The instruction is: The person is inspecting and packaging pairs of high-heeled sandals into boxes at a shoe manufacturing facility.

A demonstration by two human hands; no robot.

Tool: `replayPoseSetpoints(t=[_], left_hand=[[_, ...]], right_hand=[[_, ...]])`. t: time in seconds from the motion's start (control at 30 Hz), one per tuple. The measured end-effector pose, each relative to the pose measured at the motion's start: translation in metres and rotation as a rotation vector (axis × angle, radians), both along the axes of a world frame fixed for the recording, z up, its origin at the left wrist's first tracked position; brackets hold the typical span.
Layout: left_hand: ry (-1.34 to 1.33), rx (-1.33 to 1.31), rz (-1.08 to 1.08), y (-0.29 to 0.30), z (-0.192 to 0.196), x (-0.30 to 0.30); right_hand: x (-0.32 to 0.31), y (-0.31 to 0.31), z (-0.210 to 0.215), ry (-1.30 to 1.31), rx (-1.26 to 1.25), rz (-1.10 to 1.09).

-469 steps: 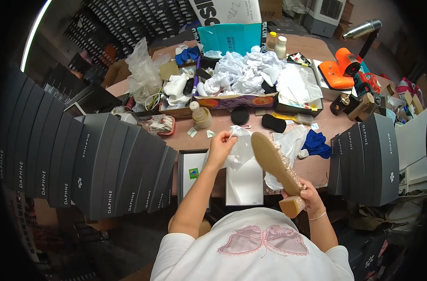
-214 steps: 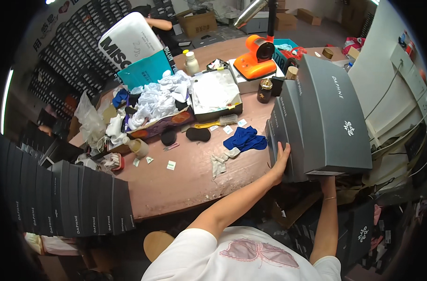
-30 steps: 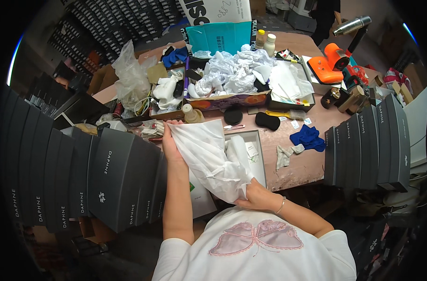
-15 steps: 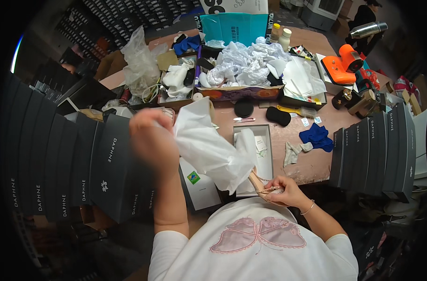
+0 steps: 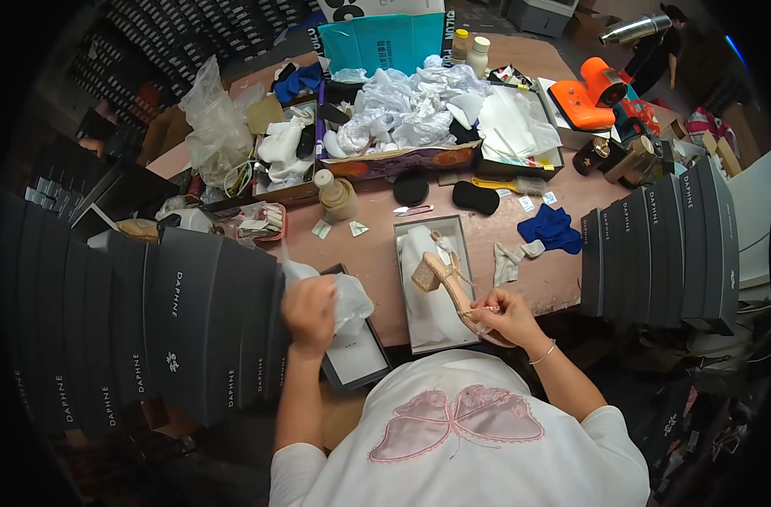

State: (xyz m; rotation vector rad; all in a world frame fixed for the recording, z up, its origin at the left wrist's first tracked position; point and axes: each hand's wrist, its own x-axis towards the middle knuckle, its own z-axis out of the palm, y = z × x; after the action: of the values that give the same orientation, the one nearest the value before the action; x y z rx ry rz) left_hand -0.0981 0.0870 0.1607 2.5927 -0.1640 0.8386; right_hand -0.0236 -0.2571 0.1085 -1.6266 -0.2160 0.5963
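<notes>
My right hand (image 5: 505,319) is closed on a glittery pinkish-gold sandal (image 5: 451,280), its block heel pointing away from me. The sandal is tilted over an open grey shoe box (image 5: 405,308) lined with white tissue paper (image 5: 436,317). In my closed left hand (image 5: 309,311) is a crumpled sheet of white wrapping paper (image 5: 352,302). Below that paper, left of the shoe box, lies a grey box lid (image 5: 356,359) with its pale inside up.
Dark shoe boxes stand in rows at left (image 5: 204,329) and right (image 5: 702,245). A carton of crumpled paper (image 5: 419,106) sits at the back. A pump bottle (image 5: 337,198), black sponge (image 5: 476,197), brush (image 5: 521,185), blue cloth (image 5: 550,228) and orange device (image 5: 584,101) are around.
The wrapping paper has come away from the sandal, baring its heel. My left hand has moved down, bunching the paper over the lid. My right hand keeps its hold, and the view has shifted slightly.
</notes>
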Motion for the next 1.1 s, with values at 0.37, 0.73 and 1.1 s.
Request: replayPoseSetpoints(t=[0.37, 0.73, 1.1], left_hand=[[0.681, -2.495, -0.163, -0.118, -0.080, -0.004], [0.709, -2.501, -0.196, -0.108, -0.083, -0.022], [0.680, -2.283, -0.295, -0.112, -0.091, -0.016]], right_hand=[[-0.020, 0.069, 0.049, -0.638, -0.223, 0.428], [-0.043, 0.051, 0.017, -0.579, -0.181, 0.508], [-0.047, 0.061, 0.037, -0.584, -0.316, 0.526]])
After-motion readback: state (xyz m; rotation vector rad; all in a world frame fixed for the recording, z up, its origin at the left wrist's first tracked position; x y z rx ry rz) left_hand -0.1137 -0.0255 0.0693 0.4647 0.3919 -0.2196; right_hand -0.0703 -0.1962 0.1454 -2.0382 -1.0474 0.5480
